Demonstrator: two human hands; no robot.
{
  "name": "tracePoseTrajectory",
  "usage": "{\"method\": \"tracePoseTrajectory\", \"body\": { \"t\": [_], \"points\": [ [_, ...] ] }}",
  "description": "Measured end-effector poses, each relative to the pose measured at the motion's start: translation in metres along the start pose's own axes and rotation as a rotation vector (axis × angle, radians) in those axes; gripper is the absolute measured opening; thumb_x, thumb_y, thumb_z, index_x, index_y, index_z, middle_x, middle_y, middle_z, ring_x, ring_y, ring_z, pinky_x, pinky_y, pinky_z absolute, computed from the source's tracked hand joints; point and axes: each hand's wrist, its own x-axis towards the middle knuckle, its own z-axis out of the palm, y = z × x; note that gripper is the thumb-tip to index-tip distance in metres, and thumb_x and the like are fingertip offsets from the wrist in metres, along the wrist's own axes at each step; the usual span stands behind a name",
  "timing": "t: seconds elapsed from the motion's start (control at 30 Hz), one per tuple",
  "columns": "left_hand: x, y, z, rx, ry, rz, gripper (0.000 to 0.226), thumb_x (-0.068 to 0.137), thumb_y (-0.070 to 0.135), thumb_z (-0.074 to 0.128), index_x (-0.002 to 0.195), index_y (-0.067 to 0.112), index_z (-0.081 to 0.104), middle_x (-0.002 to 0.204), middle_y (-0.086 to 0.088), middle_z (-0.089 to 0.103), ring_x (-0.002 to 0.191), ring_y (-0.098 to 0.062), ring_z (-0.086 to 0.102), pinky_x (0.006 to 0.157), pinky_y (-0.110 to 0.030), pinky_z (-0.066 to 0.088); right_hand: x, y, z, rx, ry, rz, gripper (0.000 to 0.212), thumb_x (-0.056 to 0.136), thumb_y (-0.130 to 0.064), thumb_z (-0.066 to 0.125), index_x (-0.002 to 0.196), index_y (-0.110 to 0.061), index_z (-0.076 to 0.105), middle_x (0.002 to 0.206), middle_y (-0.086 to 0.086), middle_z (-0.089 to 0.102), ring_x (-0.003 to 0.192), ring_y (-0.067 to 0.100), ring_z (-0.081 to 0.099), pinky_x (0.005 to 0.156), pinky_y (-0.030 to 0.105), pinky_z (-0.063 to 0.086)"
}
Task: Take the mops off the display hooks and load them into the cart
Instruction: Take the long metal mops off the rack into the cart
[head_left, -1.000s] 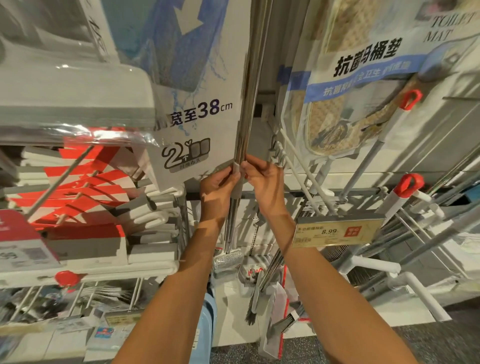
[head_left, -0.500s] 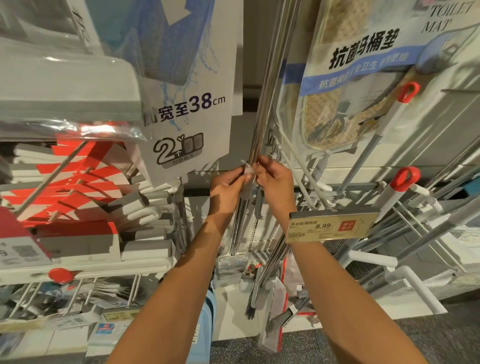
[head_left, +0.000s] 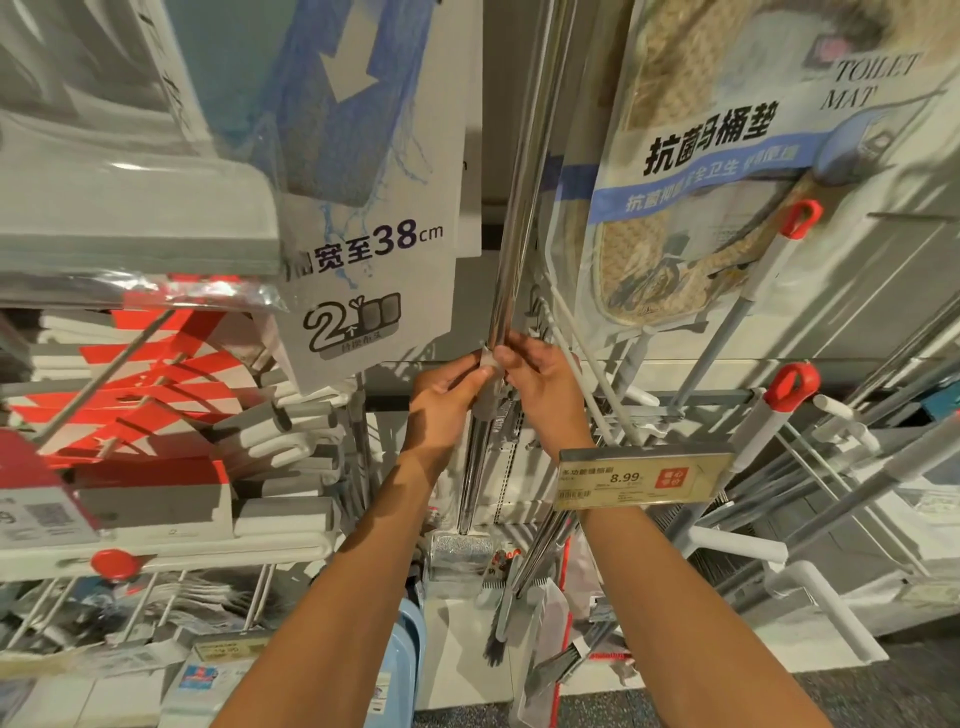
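A shop, in its household-goods aisle. A yellow price tag (head_left: 644, 475) reading 8.99 hangs from a display hook, packaged toilet mats (head_left: 691, 208) with printed labels hang above, and boxed mop heads (head_left: 156, 415) are stacked on wire shelving (head_left: 156, 597) at the left.

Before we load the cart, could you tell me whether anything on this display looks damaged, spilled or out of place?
Nothing stands out as damaged or spilled. Both hands, left hand and right hand, grip the shiny mop poles at a grey collar. The yellow price tag hangs slightly tilted, which looks ordinary.
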Motion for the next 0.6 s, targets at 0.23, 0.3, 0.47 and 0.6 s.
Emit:
{"method": "tracePoseTrajectory", "body": {
  "t": [0.23,0.3,0.47,0.6],
  "points": [
    [0.008,-0.007,-0.011,0.022,0.001,0.031,0.028,0.098,0.009,0.06,0.12,0.024,0.07,0.097,0.012,0.076,0.09,-0.005,0.069,0.085,-0.026,0.054,0.013,-0.001,0.011,0.065,0.009,-0.035,0.027,0.094,0.012,0.056,0.119,0.008,0.064,0.092,0.006,0.073,0.073,-0.008,0.068,0.071,0.01,0.051],
    [0.007,-0.016,-0.016,0.025,0.008,-0.006,0.028,0.099,0.008,0.06,0.121,0.021,0.069,0.104,0.009,0.076,0.1,-0.007,0.069,0.094,-0.032,0.054,0.01,0.009,0.014,0.079,0.046,0.023,0.029,0.09,0.013,0.061,0.096,-0.012,0.075,0.079,-0.009,0.075,0.074,-0.002,0.069,0.074,0.016,0.054],
    [0.004,-0.038,-0.026,0.091,0.067,-0.019,0.034,0.096,-0.003,0.058,0.13,0.001,0.06,0.098,-0.015,0.074,0.068,0.012,0.061,0.066,-0.006,0.045,0.002,0.038,0.024,-0.042,0.042,-0.006,0.016,0.09,0.003,0.068,0.103,-0.004,0.075,0.093,0.005,0.077,0.085,0.015,0.07,0.086,0.037,0.058],
    [0.002,-0.064,-0.031,0.071,0.046,-0.119,0.039,0.094,-0.012,0.053,0.132,-0.003,0.051,0.08,0.008,0.069,0.066,0.007,0.064,0.065,-0.009,0.048,-0.004,0.057,0.024,-0.075,-0.047,-0.004,0.013,0.092,-0.001,0.064,0.092,0.004,0.075,0.084,0.003,0.077,0.082,0.017,0.07,0.089,0.036,0.057]
  ]
}}
